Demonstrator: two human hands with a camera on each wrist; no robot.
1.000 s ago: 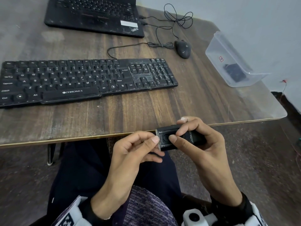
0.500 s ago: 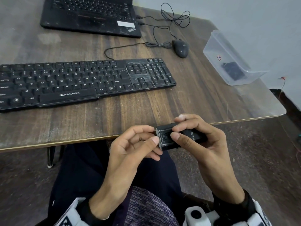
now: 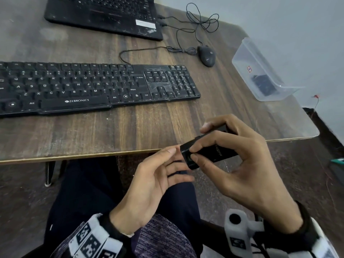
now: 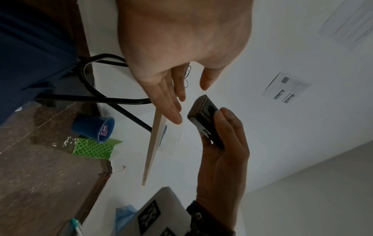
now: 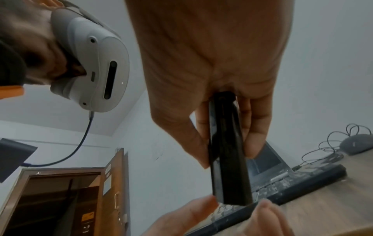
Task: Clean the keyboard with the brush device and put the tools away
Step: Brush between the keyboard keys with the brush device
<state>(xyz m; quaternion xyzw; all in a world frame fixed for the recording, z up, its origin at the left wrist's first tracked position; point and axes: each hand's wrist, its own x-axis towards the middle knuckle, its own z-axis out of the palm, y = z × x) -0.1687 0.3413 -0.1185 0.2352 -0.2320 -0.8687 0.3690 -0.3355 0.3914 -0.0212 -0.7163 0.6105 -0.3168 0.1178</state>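
My right hand point(image 3: 201, 144) grips a small black brush device point(image 3: 210, 152) by its sides, just in front of the table's near edge and above my lap. In the right wrist view the device point(image 5: 228, 151) sits between thumb and fingers, pointing away from the palm. My left hand point(image 3: 175, 164) is beside the device's left end with its fingers straight and holding nothing; the left wrist view shows a gap between those fingers point(image 4: 173, 108) and the device point(image 4: 203, 118). The black keyboard point(image 3: 93, 86) lies across the table's left and middle.
A clear plastic container point(image 3: 260, 75) with a dark item inside stands at the table's right edge. A black laptop point(image 3: 104, 15) is at the back, with a wired mouse point(image 3: 206, 55) and loose cables beside it. The wooden table point(image 3: 149, 127) ends just ahead of my hands.
My left hand's fingers have come off the device's end and straightened. The right hand has tilted the device and moved it slightly right.
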